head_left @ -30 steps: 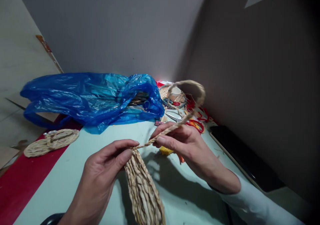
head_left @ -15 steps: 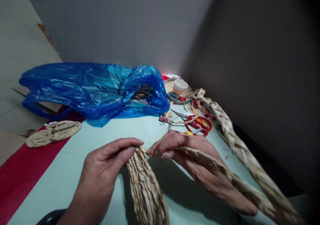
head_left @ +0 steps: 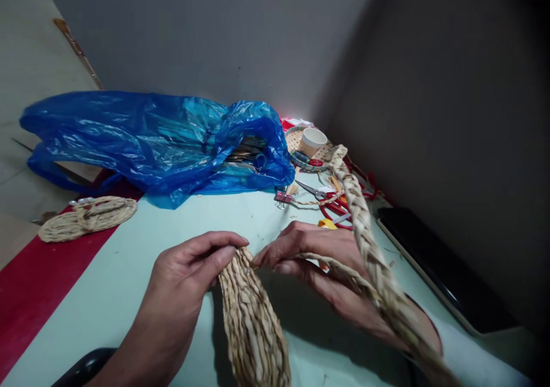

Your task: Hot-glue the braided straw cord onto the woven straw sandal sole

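My left hand (head_left: pixel 191 275) pinches the upper edge of a woven straw piece (head_left: pixel 253 330) that stands on edge on the pale green table (head_left: pixel 129 284). My right hand (head_left: pixel 311 252) is closed on the thin straw cord at the same top end, fingertip to fingertip with my left. A thick straw braid (head_left: pixel 365 226) runs from that cord over my right wrist and back toward the far right of the table.
A blue plastic bag (head_left: pixel 154 143) lies at the back. A coiled straw mat (head_left: pixel 86 218) rests on a red strip at the left. Red-handled scissors (head_left: pixel 333 206), a paper cup (head_left: pixel 311 142) in a small basket and a binder clip sit behind my hands. A dark flat slab (head_left: pixel 447 272) lies right.
The looped cord that stood raised behind my right hand has come down; the thick braid now lies across my right wrist. My right hand moved closer to my left. The view tilted down slightly.
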`<move>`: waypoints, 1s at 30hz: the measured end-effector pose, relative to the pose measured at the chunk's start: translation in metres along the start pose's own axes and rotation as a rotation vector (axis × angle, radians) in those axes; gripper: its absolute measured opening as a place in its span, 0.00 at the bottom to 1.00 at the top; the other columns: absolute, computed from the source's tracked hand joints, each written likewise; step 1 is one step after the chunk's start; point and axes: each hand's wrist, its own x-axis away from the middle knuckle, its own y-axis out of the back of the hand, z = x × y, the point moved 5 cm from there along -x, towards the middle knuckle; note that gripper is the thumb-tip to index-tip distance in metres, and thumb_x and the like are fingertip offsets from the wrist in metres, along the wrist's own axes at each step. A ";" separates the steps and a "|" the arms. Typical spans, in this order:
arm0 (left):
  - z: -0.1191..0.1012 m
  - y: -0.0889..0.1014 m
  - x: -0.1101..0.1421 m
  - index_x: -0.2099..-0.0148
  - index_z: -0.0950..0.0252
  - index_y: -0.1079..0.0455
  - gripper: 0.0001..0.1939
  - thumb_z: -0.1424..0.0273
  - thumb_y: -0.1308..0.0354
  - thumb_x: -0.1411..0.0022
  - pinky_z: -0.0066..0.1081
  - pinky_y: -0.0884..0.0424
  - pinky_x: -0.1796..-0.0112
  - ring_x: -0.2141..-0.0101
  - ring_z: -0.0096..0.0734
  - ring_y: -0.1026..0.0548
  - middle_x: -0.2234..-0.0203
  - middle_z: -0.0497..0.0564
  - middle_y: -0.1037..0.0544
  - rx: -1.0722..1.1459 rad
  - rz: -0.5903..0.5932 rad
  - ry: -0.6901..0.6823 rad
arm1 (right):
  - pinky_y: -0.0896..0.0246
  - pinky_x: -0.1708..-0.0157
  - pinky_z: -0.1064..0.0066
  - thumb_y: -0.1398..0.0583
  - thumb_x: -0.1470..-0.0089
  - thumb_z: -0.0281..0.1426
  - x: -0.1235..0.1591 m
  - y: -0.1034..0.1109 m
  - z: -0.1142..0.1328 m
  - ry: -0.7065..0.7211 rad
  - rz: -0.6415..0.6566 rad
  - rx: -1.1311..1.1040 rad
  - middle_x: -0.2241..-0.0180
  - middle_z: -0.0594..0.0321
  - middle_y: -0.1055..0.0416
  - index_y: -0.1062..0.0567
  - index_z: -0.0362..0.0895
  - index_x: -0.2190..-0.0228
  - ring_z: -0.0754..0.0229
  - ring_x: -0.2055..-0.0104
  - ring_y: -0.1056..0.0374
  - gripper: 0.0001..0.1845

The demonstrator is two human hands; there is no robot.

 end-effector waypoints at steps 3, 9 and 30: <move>0.003 0.001 0.000 0.67 0.60 0.17 0.11 0.62 0.29 0.53 0.36 0.29 0.60 0.63 0.43 0.22 0.68 0.53 0.16 -0.003 0.007 0.007 | 0.33 0.61 0.69 0.40 0.35 0.29 0.000 -0.001 -0.003 -0.049 0.001 0.039 0.64 0.59 0.20 0.22 0.44 0.63 0.58 0.62 0.25 0.06; 0.009 0.000 0.000 0.66 0.61 0.19 0.13 0.61 0.27 0.54 0.34 0.28 0.63 0.66 0.38 0.25 0.71 0.50 0.19 0.024 -0.002 0.057 | 0.33 0.58 0.67 0.39 0.36 0.32 0.002 -0.004 -0.008 -0.092 0.034 0.052 0.63 0.61 0.21 0.22 0.45 0.61 0.58 0.61 0.25 0.06; 0.008 -0.011 0.009 0.58 0.62 0.24 0.15 0.68 0.30 0.49 0.26 0.27 0.72 0.71 0.33 0.25 0.73 0.49 0.22 0.237 0.024 0.142 | 0.37 0.57 0.65 0.41 0.37 0.29 -0.002 -0.004 -0.008 -0.122 -0.021 0.069 0.63 0.57 0.22 0.21 0.40 0.61 0.56 0.60 0.28 0.08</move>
